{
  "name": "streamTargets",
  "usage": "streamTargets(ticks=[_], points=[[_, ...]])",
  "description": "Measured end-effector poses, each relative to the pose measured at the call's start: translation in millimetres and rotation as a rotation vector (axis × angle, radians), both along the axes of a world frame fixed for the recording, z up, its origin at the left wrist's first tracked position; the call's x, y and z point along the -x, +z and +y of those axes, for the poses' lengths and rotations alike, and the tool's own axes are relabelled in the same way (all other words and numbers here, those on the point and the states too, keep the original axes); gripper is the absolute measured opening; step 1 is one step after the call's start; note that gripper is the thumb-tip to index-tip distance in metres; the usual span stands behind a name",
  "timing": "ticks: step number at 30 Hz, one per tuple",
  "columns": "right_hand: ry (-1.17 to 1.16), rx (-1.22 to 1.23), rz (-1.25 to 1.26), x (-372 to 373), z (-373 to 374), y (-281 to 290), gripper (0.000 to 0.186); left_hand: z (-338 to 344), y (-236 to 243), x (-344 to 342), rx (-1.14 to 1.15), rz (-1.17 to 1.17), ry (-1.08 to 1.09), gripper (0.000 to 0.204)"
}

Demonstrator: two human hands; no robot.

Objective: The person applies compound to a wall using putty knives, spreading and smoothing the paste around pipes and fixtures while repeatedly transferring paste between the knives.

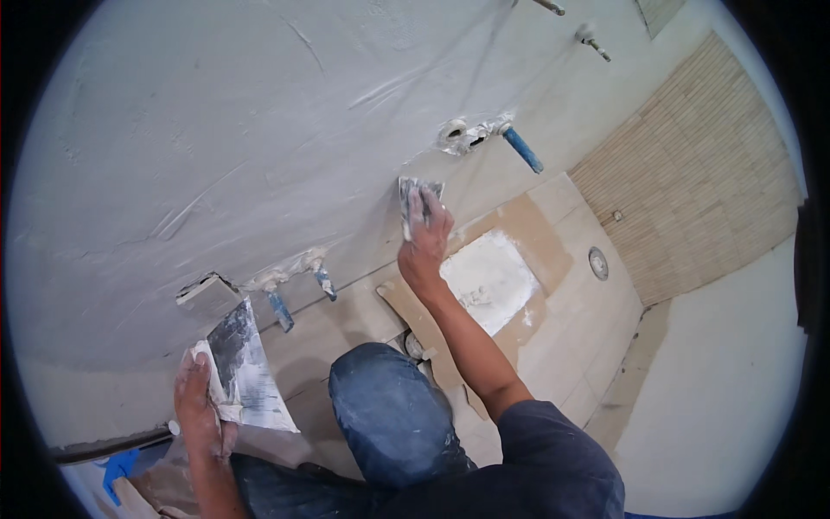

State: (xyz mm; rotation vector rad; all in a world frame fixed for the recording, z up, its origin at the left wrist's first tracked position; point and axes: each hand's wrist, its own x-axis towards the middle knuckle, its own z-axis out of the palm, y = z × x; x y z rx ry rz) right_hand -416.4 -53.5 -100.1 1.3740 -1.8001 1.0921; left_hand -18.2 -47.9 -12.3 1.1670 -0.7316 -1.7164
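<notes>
My left hand (194,398) grips a wide metal trowel (252,372) smeared with white compound at lower left. My right hand (421,240) holds a smaller putty knife (408,189) against the grey plastered wall (216,112), below a patched pair of holes (454,132) with a blue pipe stub (523,151) beside them. Just above the wide trowel are a rectangular wall opening (207,290) and two short blue pipe stubs (279,310), ringed with rough white compound.
A cardboard sheet (543,232) bearing white material (482,277) lies on the tiled floor, near a round drain (598,264). My bent knee (389,415) is between my arms. Ribbed beige tiling (683,173) covers the right wall. Metal stubs (592,43) protrude higher up; blue tape (117,471) is at lower left.
</notes>
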Motion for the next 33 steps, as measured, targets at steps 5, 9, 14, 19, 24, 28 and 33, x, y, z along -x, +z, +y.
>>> streamTargets(ticks=[5, 9, 14, 19, 24, 28, 33], points=[[-0.005, 0.123, -0.081, 13, 9, 16, 0.067, 3, -1, 5, 0.041, 0.05, 0.005, 0.039], [0.005, 0.231, -0.122, 2, -26, 28, 0.068, 5, 1, 4, 0.023, -0.027, 0.083, 0.04], [0.023, -0.097, -0.073, -48, -13, 3, 0.068, 5, -1, 4, 0.028, -0.064, 0.064, 0.048], [0.156, -0.232, -0.127, -46, 22, -6, 0.065, 6, -4, 8, 0.015, -0.014, 0.012, 0.052], [0.345, 0.042, -0.877, -52, 45, 22, 0.038, 7, -10, 11, 0.02, 0.1, 0.071, 0.044], [0.616, 0.0, -0.445, -115, 79, 39, 0.038, 13, -20, 28, 0.014, 0.197, 0.146, 0.041], [1.125, 0.042, -0.303, -166, 79, 69, 0.033, 18, -21, 51, 0.072, 0.121, 0.168, 0.041]])
